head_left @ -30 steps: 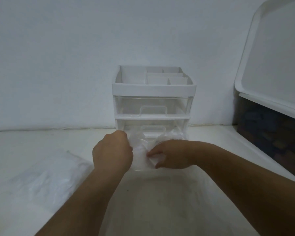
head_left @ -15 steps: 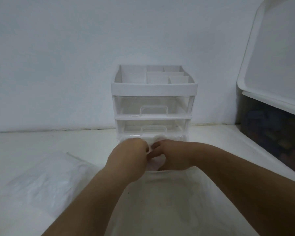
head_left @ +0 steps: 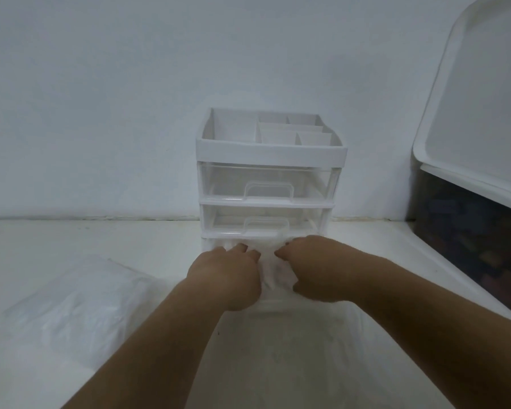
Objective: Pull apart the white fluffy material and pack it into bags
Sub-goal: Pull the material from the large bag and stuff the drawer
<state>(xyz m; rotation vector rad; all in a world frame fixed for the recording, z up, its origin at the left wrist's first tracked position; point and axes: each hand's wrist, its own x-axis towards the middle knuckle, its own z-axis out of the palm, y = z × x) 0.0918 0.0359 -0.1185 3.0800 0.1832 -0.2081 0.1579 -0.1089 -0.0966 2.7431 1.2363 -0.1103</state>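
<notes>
A clear bag stuffed with white fluffy material sits in the pulled-out bottom drawer of a small white drawer organizer. My left hand grips the bag's left side with curled fingers. On its right side is my right hand, fingers curled over the top and thumb under the near edge. Both hands push the bag in under the middle drawer. Most of the bag is hidden by my hands.
Another clear bag filled with white material lies on the white table at the left. Translucent plastic lies under my forearms. A dark storage bin with a tilted white lid stands at the right. A wall is behind.
My hands came together on the bag, then moved forward and down, pressing it into the bottom drawer. The bag was held up and more visible a second ago.
</notes>
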